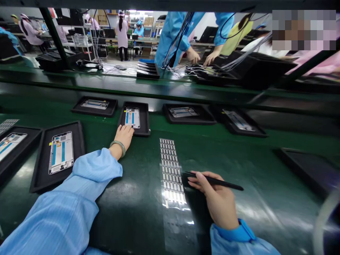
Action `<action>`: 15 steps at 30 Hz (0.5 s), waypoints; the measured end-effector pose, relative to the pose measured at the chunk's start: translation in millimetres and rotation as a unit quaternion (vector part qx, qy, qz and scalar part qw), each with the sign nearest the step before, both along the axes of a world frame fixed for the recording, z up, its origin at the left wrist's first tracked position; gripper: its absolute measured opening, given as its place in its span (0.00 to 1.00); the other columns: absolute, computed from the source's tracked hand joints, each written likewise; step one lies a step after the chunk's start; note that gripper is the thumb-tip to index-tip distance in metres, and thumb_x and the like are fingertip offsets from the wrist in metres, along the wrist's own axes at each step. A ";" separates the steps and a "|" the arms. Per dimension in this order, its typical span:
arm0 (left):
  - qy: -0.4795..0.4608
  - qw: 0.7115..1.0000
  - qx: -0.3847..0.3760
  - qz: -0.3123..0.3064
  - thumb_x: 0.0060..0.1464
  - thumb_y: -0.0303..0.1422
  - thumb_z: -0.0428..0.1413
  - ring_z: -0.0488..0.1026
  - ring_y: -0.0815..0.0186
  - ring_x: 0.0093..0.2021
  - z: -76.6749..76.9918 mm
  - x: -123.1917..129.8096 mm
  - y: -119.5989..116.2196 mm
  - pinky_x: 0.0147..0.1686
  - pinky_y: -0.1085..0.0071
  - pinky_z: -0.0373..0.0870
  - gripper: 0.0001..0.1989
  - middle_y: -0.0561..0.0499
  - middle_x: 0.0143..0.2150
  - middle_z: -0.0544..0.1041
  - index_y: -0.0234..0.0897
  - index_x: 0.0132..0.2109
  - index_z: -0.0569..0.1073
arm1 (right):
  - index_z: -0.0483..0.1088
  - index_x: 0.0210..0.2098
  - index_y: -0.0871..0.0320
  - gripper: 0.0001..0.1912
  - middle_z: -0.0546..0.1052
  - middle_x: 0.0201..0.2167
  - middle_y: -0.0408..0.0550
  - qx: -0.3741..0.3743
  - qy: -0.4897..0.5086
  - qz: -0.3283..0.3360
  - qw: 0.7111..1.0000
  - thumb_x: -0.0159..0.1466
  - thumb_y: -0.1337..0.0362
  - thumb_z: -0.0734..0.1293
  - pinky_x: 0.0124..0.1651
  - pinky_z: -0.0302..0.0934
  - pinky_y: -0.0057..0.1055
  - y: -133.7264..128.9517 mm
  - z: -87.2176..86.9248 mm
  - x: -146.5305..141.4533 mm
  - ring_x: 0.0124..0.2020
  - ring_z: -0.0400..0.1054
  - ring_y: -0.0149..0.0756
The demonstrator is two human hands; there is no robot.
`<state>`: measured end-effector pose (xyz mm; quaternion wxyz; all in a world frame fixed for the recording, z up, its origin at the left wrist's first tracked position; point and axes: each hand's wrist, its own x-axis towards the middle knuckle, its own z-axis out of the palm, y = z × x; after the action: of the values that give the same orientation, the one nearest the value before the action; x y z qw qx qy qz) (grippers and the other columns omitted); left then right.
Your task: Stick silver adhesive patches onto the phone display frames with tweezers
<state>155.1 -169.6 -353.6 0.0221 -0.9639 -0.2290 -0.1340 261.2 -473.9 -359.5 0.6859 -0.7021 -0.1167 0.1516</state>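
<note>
My left hand (124,137), a green bangle on its wrist, reaches to the near left edge of a black tray (145,122). Its fingers are bent over that edge. In the tray lies a phone frame (136,118) with blue strips and a yellow tab. My right hand (219,196) is closed around black tweezers (225,183), whose tips point left. Just left of the tips lies a clear sheet of small metallic stickers (170,161) in rows, with part of its near end bare.
More black trays with phone frames stand at the left (79,141) and along the back (113,109). Another dark tray (305,163) is at the right. Beyond the green bench (127,219), a person in blue (170,35) handles cables. A dark bar crosses the top.
</note>
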 end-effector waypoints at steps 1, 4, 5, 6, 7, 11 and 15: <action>0.005 1.000 -0.003 -0.003 0.60 0.33 0.52 0.68 0.60 0.49 0.6 -7.3 -5.1 0.49 0.56 0.66 0.10 0.46 0.48 0.70 0.33 0.47 0.69 | 0.66 0.35 0.58 0.20 0.78 0.32 0.47 0.005 0.001 0.000 1.000 0.50 0.55 0.75 0.34 0.74 0.33 0.4 0.9 -1.0 0.30 0.75 0.38; 0.021 0.999 -0.013 -0.024 0.62 0.27 0.48 0.66 0.60 0.48 4.1 -36.1 -28.4 0.47 0.60 0.65 0.07 0.47 0.44 0.70 0.34 0.44 0.69 | 0.65 0.35 0.58 0.21 0.77 0.29 0.46 0.004 0.001 0.002 1.000 0.49 0.56 0.75 0.33 0.74 0.32 1.1 3.2 -3.4 0.29 0.76 0.38; 0.027 0.999 -0.016 -0.034 0.62 0.26 0.47 0.65 0.60 0.48 6.1 -47.7 -38.6 0.47 0.60 0.65 0.07 0.47 0.44 0.70 0.34 0.44 0.69 | 0.65 0.35 0.58 0.21 0.77 0.29 0.46 0.002 0.001 0.002 1.000 0.49 0.56 0.75 0.33 0.74 0.32 1.2 3.7 -4.1 0.29 0.76 0.38; 0.033 0.998 -0.019 -0.043 0.62 0.26 0.47 0.65 0.59 0.48 8.3 -59.9 -49.6 0.46 0.60 0.65 0.07 0.47 0.43 0.70 0.35 0.43 0.69 | 0.65 0.35 0.57 0.21 0.77 0.29 0.45 0.000 0.001 0.002 1.000 0.49 0.56 0.75 0.33 0.74 0.31 1.3 4.1 -4.8 0.29 0.76 0.38; 0.040 0.998 -0.022 -0.053 0.62 0.26 0.47 0.64 0.58 0.48 10.6 -72.6 -61.2 0.45 0.60 0.65 0.07 0.47 0.43 0.70 0.35 0.42 0.69 | 0.65 0.35 0.57 0.21 0.77 0.29 0.45 0.000 0.002 0.002 1.000 0.49 0.56 0.75 0.33 0.74 0.29 1.3 4.4 -5.6 0.29 0.76 0.37; 0.064 0.993 -0.040 -0.086 0.60 0.26 0.50 0.65 0.59 0.46 16.8 -124.1 -107.0 0.42 0.61 0.67 0.05 0.49 0.42 0.70 0.36 0.42 0.69 | 0.64 0.35 0.57 0.21 0.77 0.28 0.45 -0.001 0.008 0.013 1.000 0.49 0.56 0.75 0.31 0.73 0.28 2.0 5.0 -10.7 0.28 0.75 0.36; 0.060 0.986 -0.093 -0.122 0.57 0.22 0.53 0.64 0.57 0.51 17.7 -169.0 -140.8 0.49 0.59 0.66 0.11 0.48 0.46 0.70 0.36 0.47 0.68 | 0.64 0.35 0.57 0.21 0.77 0.27 0.45 -0.008 0.014 0.024 1.000 0.49 0.55 0.75 0.28 0.73 0.28 4.2 5.0 -19.4 0.27 0.75 0.36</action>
<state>-13.8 -310.4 -335.9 -0.0708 -0.9887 -0.1196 -0.0561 241.8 -469.7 -354.5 0.6778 -0.7024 -0.1230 0.1789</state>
